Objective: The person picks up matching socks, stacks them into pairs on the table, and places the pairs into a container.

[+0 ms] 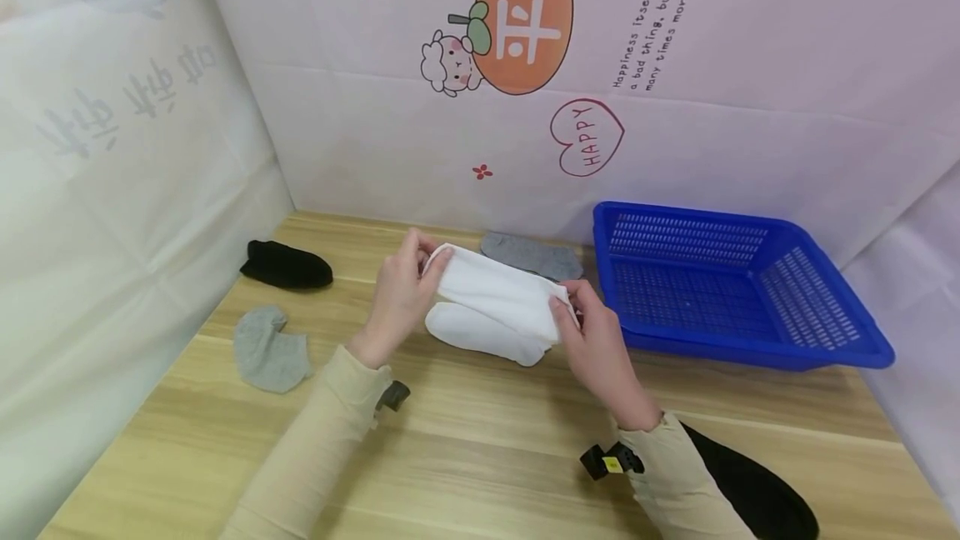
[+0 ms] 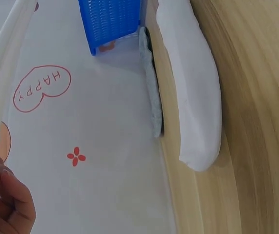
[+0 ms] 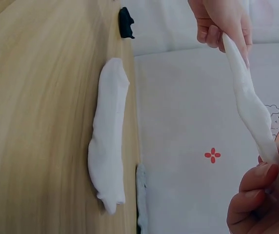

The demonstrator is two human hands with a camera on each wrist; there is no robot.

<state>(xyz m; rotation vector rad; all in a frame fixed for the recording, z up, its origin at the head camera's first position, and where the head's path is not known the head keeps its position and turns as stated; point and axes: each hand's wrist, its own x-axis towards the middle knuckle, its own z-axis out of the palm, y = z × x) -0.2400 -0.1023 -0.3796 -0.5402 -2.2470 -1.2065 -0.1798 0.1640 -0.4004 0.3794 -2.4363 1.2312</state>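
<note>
A white sock [image 1: 498, 286] is stretched between both hands, raised above the table. My left hand [image 1: 401, 290] pinches one end of it, thumb on top. At the other end my right hand [image 1: 596, 340] pinches the sock between thumb and fingers. Below lies a second white sock [image 1: 483, 333], flat on the wood; the right wrist view shows this lying sock [image 3: 109, 136] apart from the held one [image 3: 249, 105]. Just behind the held sock is a grey sock [image 1: 531, 255], partly covered by it in the head view.
A blue plastic basket [image 1: 731, 352] stands at the right, close by my right hand. On the left lie a black sock [image 1: 287, 266] and a light grey sock [image 1: 270, 350]. Another black sock [image 1: 757, 482] lies partly under my right forearm. A printed cloth wall [image 1: 375, 132] rises behind the table.
</note>
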